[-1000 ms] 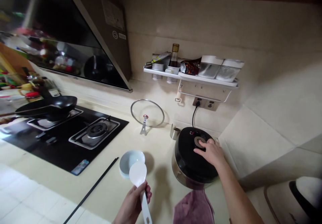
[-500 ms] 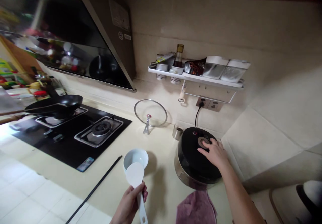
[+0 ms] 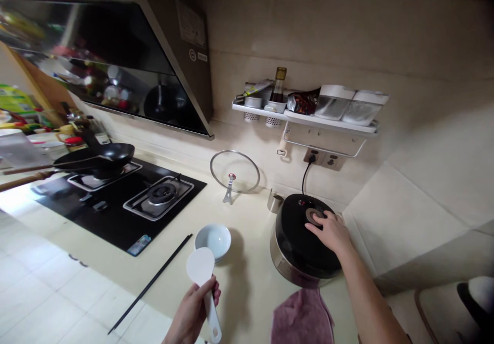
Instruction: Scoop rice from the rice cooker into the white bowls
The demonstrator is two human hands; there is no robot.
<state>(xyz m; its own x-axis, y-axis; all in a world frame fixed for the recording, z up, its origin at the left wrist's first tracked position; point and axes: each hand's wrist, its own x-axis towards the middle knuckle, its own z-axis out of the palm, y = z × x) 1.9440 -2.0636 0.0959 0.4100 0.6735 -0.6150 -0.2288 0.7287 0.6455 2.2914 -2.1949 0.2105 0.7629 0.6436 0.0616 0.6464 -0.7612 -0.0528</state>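
My left hand [image 3: 194, 303] is closed around the handle of a white rice paddle [image 3: 201, 265], its flat blade pointing up and away from me. Just behind the blade, a pale blue-white bowl [image 3: 216, 240] rests on the counter. My right hand [image 3: 331, 232] lies on top of the black-lidded rice cooker [image 3: 299, 246], fingers apart and touching the round brownish knob area [image 3: 313, 216]. The cooker's lid is down. A purple cloth [image 3: 303, 317] lies in front of the cooker. Black chopsticks [image 3: 150, 283] lie left of the bowl.
A glass pot lid [image 3: 236, 171] stands on a holder against the wall. Left is a gas hob [image 3: 127, 210] with a black wok [image 3: 96, 159]. A wall shelf [image 3: 332, 122] holds a bottle and containers. The range hood [image 3: 170, 76] juts out above.
The view has shifted slightly. My left hand has moved the rice paddle a little left, away from the bowl. My right hand stays on the rice cooker's lid.
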